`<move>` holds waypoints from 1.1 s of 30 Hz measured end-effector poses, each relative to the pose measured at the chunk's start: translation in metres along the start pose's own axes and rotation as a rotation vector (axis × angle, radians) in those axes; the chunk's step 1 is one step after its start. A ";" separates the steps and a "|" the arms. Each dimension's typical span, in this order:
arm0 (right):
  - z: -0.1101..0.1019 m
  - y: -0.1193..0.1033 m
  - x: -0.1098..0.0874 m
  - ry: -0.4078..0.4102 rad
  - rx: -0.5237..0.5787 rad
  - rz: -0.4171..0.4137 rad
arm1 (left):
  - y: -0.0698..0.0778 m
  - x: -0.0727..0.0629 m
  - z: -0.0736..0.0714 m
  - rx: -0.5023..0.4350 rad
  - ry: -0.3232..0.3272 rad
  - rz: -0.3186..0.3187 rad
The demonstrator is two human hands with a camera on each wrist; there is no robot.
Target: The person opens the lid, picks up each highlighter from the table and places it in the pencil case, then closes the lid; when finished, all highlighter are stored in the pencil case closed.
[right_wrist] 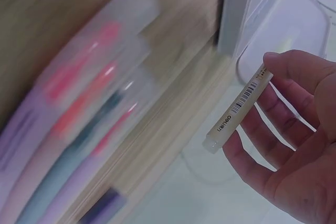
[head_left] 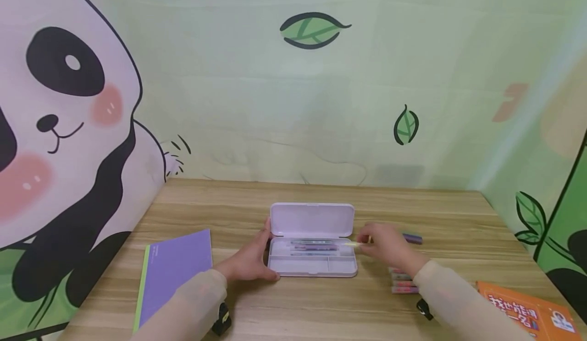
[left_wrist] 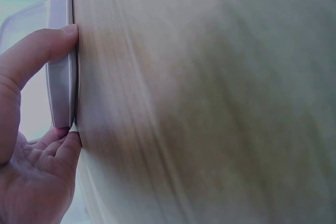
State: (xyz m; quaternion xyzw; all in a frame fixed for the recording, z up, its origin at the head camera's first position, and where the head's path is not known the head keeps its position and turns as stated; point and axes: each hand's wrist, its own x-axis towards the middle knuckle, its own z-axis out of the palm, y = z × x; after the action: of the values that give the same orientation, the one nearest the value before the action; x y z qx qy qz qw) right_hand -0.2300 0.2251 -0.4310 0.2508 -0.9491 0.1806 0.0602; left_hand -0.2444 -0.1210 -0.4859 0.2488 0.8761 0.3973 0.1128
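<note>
An open white pencil case (head_left: 295,265) lies on the wooden table, its lid (head_left: 312,219) tipped back. My left hand (head_left: 247,260) grips its left end, thumb at the front corner and fingers round the back, as the left wrist view shows. Several pens (head_left: 316,247) lie side by side in the rear compartment; the front compartments hold nothing visible. At the case's right end, my right hand (head_left: 387,245) pinches a pale yellow highlighter (right_wrist: 239,109) with a barcode label between thumb and fingers. In the head view its far end reaches over the case's rim.
Several highlighters (head_left: 404,284) with clear caps lie in a row by my right forearm. Behind the right hand is a dark purple pen (head_left: 412,238). A purple notebook (head_left: 179,264) lies at left, an orange book (head_left: 532,310) at right front. A panda-printed backdrop (head_left: 238,101) rises behind the table.
</note>
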 end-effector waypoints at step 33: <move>0.051 -0.068 0.054 -0.008 0.048 -0.121 | -0.001 0.000 -0.001 -0.004 -0.009 0.013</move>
State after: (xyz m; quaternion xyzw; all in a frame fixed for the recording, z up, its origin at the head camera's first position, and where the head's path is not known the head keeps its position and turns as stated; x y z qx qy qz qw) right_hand -0.2443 0.1265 -0.4457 0.3099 -0.9278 0.1984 0.0612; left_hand -0.2455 -0.1223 -0.4864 0.2560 0.8732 0.3985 0.1149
